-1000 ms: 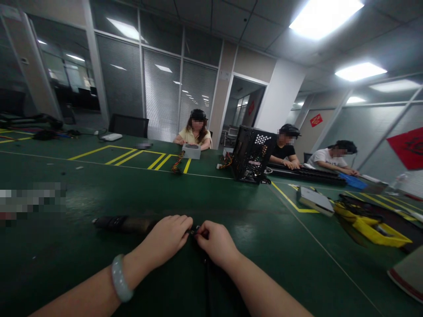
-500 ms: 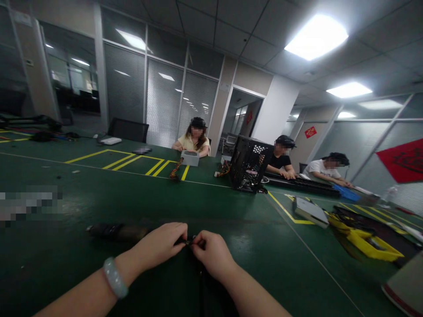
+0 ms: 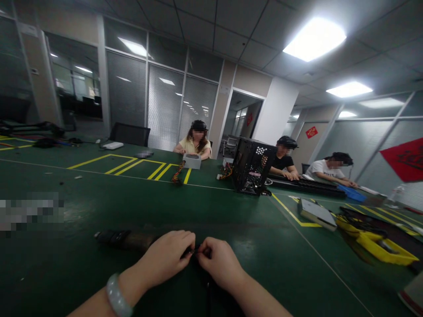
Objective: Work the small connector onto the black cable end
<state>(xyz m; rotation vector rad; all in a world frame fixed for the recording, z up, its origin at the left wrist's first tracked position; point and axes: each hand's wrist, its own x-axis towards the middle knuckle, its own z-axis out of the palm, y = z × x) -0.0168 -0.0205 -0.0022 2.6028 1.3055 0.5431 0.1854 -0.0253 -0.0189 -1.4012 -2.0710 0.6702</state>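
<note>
My left hand (image 3: 170, 251), with a pale bracelet (image 3: 118, 295) on its wrist, is closed in a pinch. My right hand (image 3: 220, 257) is closed in a pinch close against it. Between the two sets of fingertips is a small dark piece (image 3: 194, 251), mostly hidden by the fingers, its kind too small to make out. Behind my left hand a dark cylindrical tool (image 3: 122, 239) lies on the green table (image 3: 158, 207), its right end covered by the hand. A thin dark strip or cable (image 3: 208, 295) runs down below my right hand.
A black computer case (image 3: 253, 167) stands across the table. A power supply (image 3: 192, 161) with cables sits before a seated person (image 3: 196, 143). To the right are a flat grey box (image 3: 317, 214) and a yellow tray (image 3: 385, 248). Two more people work at the far right.
Both hands stay pinched together on the small dark piece, with slight finger movement. The whole view has shifted a little, so hands and table appear slightly lower and further right.
</note>
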